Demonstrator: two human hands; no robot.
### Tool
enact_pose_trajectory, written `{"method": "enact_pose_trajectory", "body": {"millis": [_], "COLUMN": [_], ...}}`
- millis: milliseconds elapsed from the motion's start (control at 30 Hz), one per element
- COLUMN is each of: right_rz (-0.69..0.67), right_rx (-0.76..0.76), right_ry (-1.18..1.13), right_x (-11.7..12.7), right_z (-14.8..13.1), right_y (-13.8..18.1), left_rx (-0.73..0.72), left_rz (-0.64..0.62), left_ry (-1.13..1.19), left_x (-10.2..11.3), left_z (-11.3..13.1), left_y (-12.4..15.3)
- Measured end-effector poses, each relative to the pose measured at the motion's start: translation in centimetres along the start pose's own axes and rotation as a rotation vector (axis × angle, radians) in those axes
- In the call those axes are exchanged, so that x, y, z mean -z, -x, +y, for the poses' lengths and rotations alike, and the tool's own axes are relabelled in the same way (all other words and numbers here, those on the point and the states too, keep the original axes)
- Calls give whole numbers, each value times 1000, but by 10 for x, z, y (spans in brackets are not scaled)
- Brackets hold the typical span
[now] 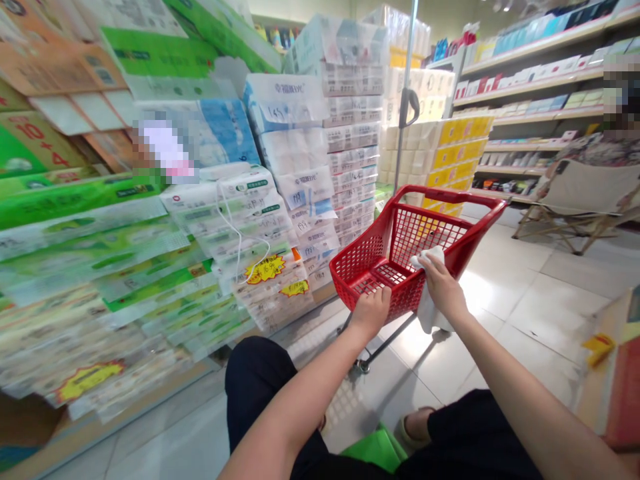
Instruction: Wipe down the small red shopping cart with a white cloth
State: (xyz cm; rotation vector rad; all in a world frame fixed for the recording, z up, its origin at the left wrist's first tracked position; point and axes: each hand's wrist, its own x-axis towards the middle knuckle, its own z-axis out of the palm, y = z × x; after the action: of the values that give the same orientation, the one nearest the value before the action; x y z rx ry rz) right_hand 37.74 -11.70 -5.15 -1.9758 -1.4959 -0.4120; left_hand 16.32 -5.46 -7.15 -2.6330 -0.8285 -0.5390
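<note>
A red plastic shopping cart (363,257) with meshed sides stands before my knees, its basket holding nothing I can see. My left hand (371,311) is closed over the near rim of the basket. Farther right, my right hand (443,283) presses a white cloth (429,310) against the cart's near right side. Part of the cloth hangs down outside the basket, and its top lies over the rim under my fingers. Below the basket, the grey metal frame and a wheel (363,366) show on the floor.
Stacked tissue packs (240,213) with yellow price tags line the left. A metal pole (406,100) rises behind the cart. Shelves of boxed goods (530,87) and a folding chair (583,197) with a person are at right. Something green (377,450) lies between my legs on the tiled floor (525,333).
</note>
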Motion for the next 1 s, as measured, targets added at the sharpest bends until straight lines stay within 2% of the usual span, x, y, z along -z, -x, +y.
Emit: {"method": "enact_pose_trajectory", "body": {"millis": [100,167,300,367,433,500,567,700,767,833,933,1000], "right_rz": [-55,-117,-210,-185,-140,-104,-93,-163,-209,-227,-184,-137], "right_rx": [97,174,252,193,117,57,34,143,191,191,106,51], "right_ry": [-15,7,100,116,116,123,129,103,112,122,121,131], "right_x": [-7,-7,10,18,19,12,2,-8,-3,5,13,11], "right_z": [-26,-33,-7,11,17,7,-15,-51,-47,-30,-5,-4], "right_y": [17,26,18,8,2,6,20,47,46,36,18,16], "left_rx": [5,3,-6,-7,-4,1,4,-10,-14,-13,-13,-10], "left_rz": [23,29,25,26,31,37,36,28,30,29,20,17], "left_ry": [7,13,9,5,8,16,23,31,29,21,8,9], "left_x": [2,4,4,3,1,0,0,0,1,2,3,3], "left_z": [1,0,1,4,7,9,9,3,0,-1,-1,0], "left_y": [1,3,4,4,2,0,0,1,2,3,2,1]}}
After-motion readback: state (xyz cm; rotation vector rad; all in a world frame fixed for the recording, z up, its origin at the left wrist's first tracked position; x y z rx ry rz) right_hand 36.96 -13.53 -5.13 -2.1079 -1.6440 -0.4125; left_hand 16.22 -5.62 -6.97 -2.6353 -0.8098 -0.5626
